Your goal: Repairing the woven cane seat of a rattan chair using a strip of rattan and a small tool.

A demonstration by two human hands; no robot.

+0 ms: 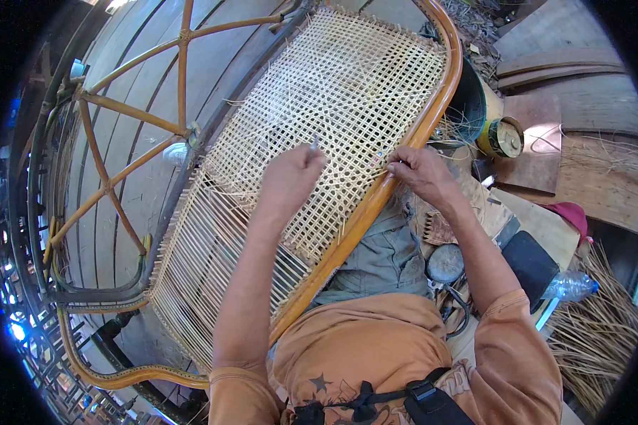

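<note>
Across my lap lies a curved frame with a glossy orange-brown rattan rail (358, 227). Its upper part carries an open woven cane panel (365, 78), while only parallel cane strands (198, 262) span the lower left. My left hand (290, 180) is closed above the panel's middle, and a small grey-tipped tool (314, 144) sticks up from its fingers; the rest of the tool is hidden. At the rail's inner edge, my right hand (425, 177) is closed in a pinch. What its fingertips hold, if anything, is too small to make out.
Bent rattan poles (131, 180) form another frame part at left. On the right are a yellow-and-black can (505, 138), a dark bucket (469, 106), a round grey tin (445, 263), a clear plastic bottle (571, 285) and a bundle of loose cane (592, 326).
</note>
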